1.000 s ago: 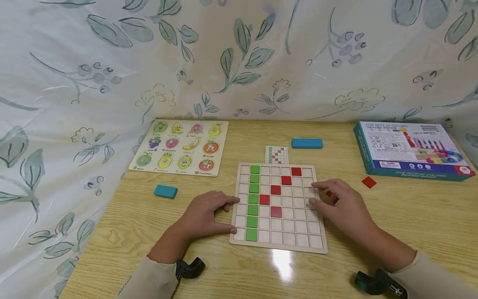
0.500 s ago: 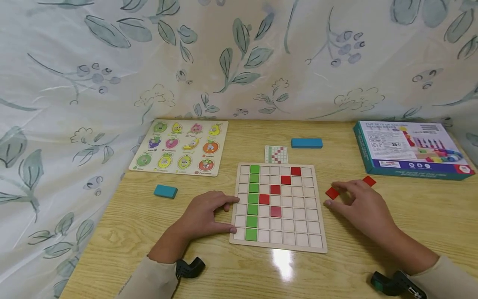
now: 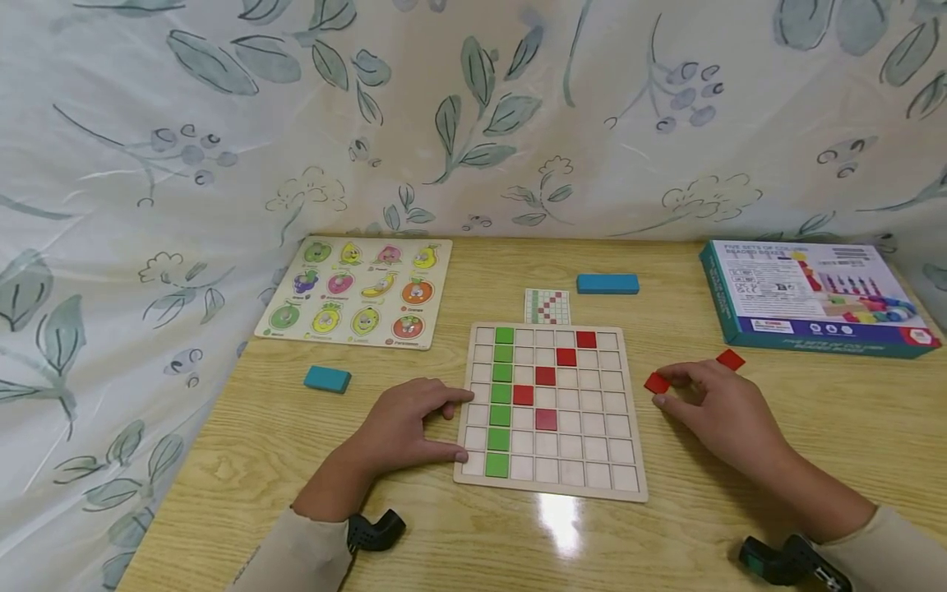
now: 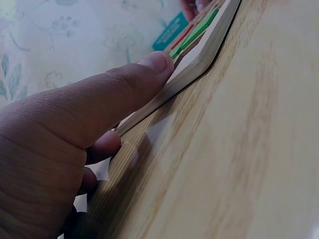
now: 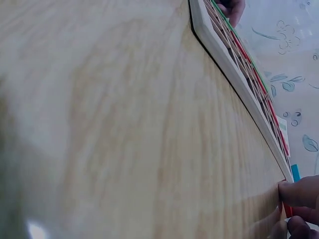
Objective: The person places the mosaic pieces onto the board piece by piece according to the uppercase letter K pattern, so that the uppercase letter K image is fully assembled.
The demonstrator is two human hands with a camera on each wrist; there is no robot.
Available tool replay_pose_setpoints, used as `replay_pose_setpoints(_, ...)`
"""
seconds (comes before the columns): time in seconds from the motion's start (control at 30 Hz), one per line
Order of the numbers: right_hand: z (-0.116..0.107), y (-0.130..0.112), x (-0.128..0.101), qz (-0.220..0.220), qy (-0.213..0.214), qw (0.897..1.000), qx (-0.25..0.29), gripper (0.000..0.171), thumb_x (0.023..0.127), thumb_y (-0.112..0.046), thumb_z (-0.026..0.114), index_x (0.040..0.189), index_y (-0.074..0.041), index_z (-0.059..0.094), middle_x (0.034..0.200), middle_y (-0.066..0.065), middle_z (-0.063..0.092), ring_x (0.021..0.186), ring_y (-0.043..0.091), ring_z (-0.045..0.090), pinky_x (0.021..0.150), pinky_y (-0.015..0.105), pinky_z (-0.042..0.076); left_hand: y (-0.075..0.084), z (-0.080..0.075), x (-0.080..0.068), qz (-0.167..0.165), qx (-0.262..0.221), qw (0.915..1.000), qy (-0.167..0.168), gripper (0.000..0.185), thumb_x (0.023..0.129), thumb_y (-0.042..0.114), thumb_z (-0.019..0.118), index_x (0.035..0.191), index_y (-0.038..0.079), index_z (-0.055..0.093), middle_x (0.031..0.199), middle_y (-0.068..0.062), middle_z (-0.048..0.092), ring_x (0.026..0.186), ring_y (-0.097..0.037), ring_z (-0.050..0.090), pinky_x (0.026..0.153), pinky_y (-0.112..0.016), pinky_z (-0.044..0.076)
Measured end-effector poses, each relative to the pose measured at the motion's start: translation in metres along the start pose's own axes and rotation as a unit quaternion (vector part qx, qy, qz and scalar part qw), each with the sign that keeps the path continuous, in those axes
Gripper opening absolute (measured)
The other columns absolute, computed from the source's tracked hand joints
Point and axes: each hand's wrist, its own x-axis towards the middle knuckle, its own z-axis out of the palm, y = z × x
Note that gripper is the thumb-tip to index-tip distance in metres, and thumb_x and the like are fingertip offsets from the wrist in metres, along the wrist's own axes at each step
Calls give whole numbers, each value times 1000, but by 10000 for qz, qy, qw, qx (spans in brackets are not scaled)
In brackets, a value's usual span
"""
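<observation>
A wooden grid board (image 3: 596,446) lies flat on the table, with a column of green tiles (image 3: 499,415) and several red tiles (image 3: 545,376) on a diagonal. My left hand (image 3: 403,423) touches the board's left edge with thumb and index finger stretched out; in the left wrist view the thumb (image 4: 154,64) rests on its rim. Just right of the board, my right hand (image 3: 728,415) pinches a red square tile (image 3: 655,383), tipped up slightly, between thumb and fingertips. Another red tile (image 3: 731,359) lies behind that hand, partly covered by it.
Behind the board lies a small pattern card (image 3: 547,306) with a matching grid. A blue block (image 3: 608,284) and a teal block (image 3: 327,379) lie apart. A fruit picture board (image 3: 355,292) is at back left, a toy box (image 3: 817,296) at back right.
My right hand has left the board's right edge, moved right to the loose red tile and pinched it, tilting it. My left hand stays put.
</observation>
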Motion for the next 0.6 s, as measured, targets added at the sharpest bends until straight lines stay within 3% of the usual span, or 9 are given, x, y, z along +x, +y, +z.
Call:
replay_pose_setpoints(0.27,-2,-2,-1,101,-118,9998,78,36,93,-16,84,126,-4,74,124,20,69,102,33,61,81,43,46,0,0,-1,8,3,10000,22,67,79,54,93,135,23,72,98,16,56,90,-5,51,80,-30,46)
replay_pose_setpoints(0.6,-10,-1,0,253,-516,9980,274,35,96,-21,83,126,-6,74,126,20,69,98,30,60,77,39,49,-2,1,0,33,19,10000,9,68,78,54,94,135,23,72,98,16,56,90,-5,51,80,-30,46)
